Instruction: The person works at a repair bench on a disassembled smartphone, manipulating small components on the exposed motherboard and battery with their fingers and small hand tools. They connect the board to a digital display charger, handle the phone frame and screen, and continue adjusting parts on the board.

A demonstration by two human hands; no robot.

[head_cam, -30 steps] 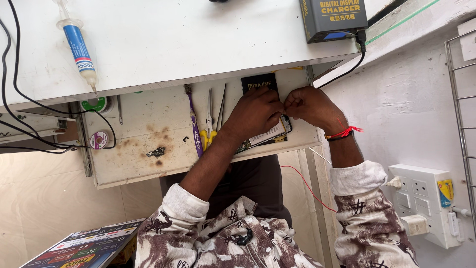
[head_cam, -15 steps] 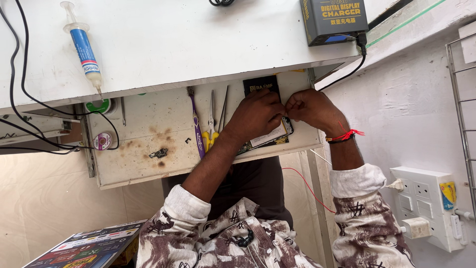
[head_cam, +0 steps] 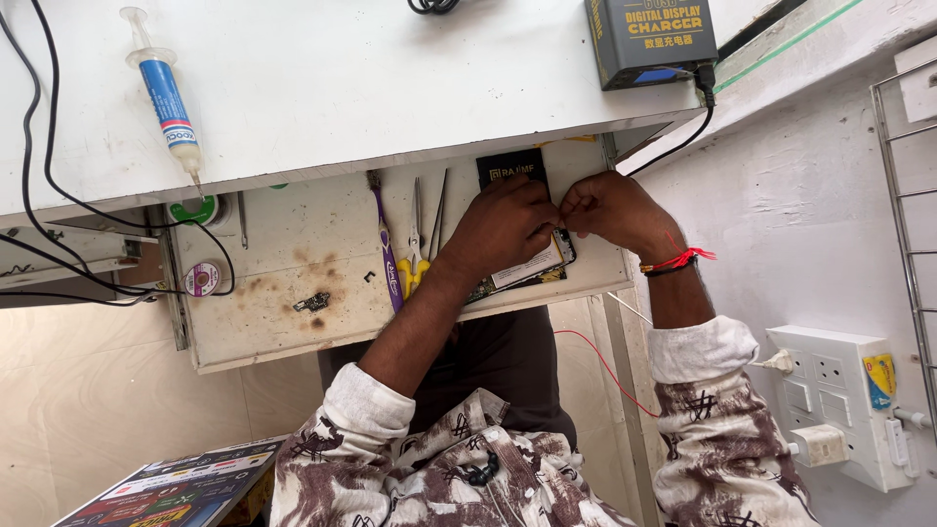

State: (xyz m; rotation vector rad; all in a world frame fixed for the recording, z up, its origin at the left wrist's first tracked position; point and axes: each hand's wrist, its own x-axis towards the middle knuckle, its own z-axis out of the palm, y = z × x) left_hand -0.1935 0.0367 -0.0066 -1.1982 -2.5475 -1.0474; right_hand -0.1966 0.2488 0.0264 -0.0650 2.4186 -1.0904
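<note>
An opened phone [head_cam: 532, 269] lies on a stained white work board [head_cam: 283, 293], partly over a black flat case [head_cam: 511, 167]. My left hand [head_cam: 500, 230] covers the phone, with its fingers curled at the phone's far edge. My right hand [head_cam: 610, 209], with a red thread band at the wrist, meets it there, thumb and fingers pinched. Both sets of fingertips touch at one spot on the phone's edge. What lies between them is hidden.
Left of the phone lie tweezers [head_cam: 440, 208], yellow-handled cutters [head_cam: 414, 256] and a purple brush [head_cam: 385, 246]. A blue-labelled syringe [head_cam: 168, 102] and a dark charger box [head_cam: 650, 41] sit on the white shelf. Black cables [head_cam: 39, 146] hang left; a wall socket panel [head_cam: 837, 398] is right.
Both hands stay pinched at the same spot on the phone. Only the view has shifted slightly.
</note>
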